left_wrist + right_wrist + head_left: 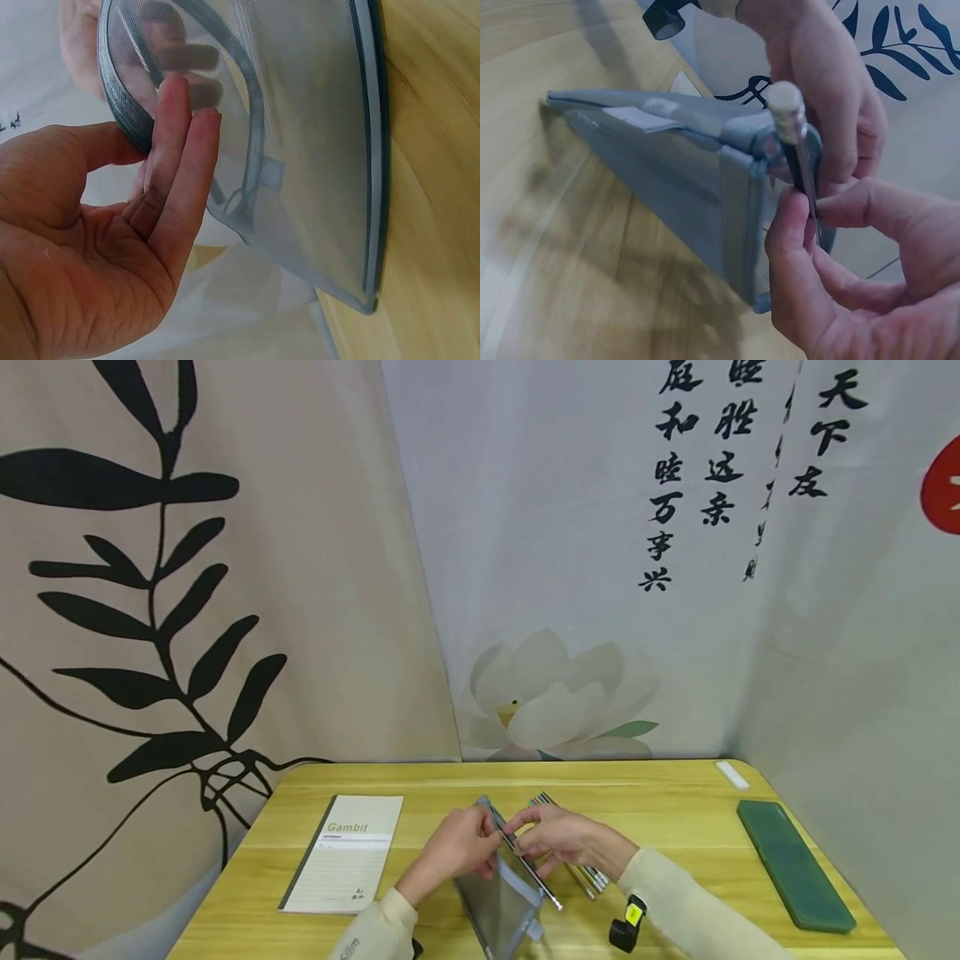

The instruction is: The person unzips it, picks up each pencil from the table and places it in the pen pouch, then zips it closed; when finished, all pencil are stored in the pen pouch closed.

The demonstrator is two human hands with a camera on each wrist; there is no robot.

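A grey zippered mesh pouch stands tilted up from the table. My left hand pinches its upper edge between thumb and fingers; in the left wrist view two fingers extend along the see-through mesh. Between thumb and fingertips my right hand grips a dark pencil with a white eraser and metal band. The pencil slants along the pouch's opening, its eraser end toward me. Through the mesh, fingers of the right hand show in the left wrist view.
Several more pencils lie on the table under and beside my right hand. A notebook marked "Gambit" lies at left. At right are a green case and, near the back edge, a small white block.
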